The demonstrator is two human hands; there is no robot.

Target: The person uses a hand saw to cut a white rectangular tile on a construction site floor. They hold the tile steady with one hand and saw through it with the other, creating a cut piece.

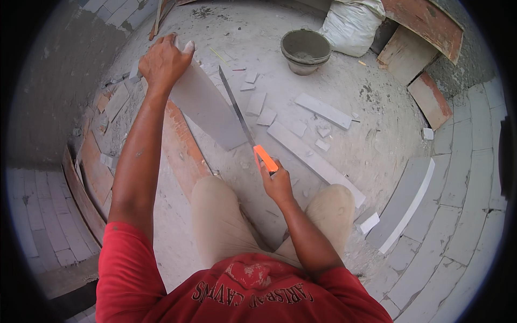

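My left hand [164, 62] grips the far upper end of a pale grey lightweight block [207, 107], its fingers curled over the edge. The block stands tilted, its lower end reaching toward the floor in front of my knees. In my right hand [278, 185] is a hand saw [265, 158] with an orange handle, the fingers wrapped around it. Its long dark blade points away from me, close to the block's right side. From this angle I cannot tell whether blade and block touch.
Cut block strips [318, 161] and broken chips lie on the dusty floor. Farther off stand a mortar bucket [306, 51] and a white sack [353, 27]. A board [183, 145] lies under the block's left side. A grey panel [401, 207] leans by the right block wall [463, 161].
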